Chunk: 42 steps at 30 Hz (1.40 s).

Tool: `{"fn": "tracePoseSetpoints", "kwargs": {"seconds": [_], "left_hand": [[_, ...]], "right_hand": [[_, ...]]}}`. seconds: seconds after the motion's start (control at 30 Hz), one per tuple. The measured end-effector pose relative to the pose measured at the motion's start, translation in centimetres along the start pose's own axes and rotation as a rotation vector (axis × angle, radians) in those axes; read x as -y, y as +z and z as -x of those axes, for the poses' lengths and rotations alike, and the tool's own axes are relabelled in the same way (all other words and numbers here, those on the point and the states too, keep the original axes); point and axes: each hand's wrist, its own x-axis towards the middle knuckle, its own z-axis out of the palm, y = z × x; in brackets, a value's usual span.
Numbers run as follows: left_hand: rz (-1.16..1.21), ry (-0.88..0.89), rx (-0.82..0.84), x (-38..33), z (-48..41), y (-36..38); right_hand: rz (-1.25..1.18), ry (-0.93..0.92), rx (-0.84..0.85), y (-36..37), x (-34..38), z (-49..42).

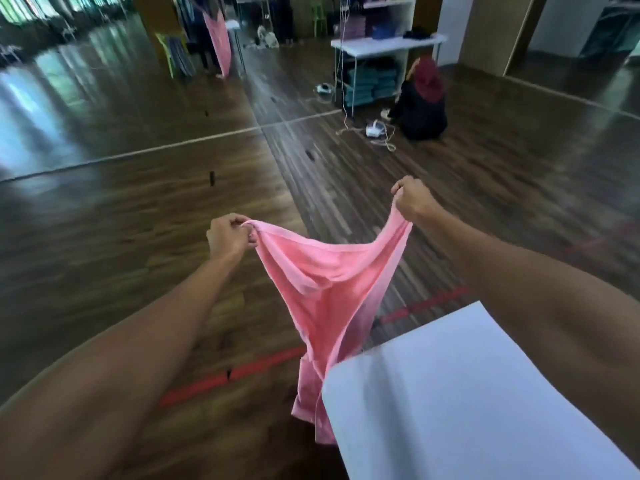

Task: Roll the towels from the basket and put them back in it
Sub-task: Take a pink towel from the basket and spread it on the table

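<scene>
Dark wooden floor with red tape line, white table, seated person, wall mirror

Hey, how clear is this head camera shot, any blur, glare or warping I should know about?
Head view: the pink cloth towel and both hands, left hand and right hand, are fairly sharp; the white table edge is motion-smeared; window glare streaks the dark wooden floor; wide-angle bending curves the floor lines.

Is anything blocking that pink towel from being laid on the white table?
Nothing visible does. Left hand and right hand hold the pink towel up by its top corners; it hangs beside the bare white table, its lower end behind the table's near corner.
</scene>
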Motion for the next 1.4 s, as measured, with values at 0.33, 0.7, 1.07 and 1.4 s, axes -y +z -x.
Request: {"fn": "tracePoseSetpoints", "kwargs": {"seconds": [0.33, 0.7, 1.07, 1.4], "left_hand": [[-0.256, -0.018, -0.111, 2.9, 3.3, 4.8], [0.097, -0.345, 0.416, 8.2, 17.6, 9.8], [-0.558, -0.347, 1.169, 17.2, 30.2, 14.1], [-0.721, 0.272, 1.021, 20.1, 35.6, 12.8]], "right_hand": [[-0.124, 0.298, -0.409, -2.5, -12.4, -1.1], [-0.292, 0.61, -0.632, -5.6, -27.5, 7.6], [0.267, 0.739, -0.221, -8.5, -42.8, 24.9], [0.679, 0.53, 0.083, -6.7, -43.2, 26.3]]}}
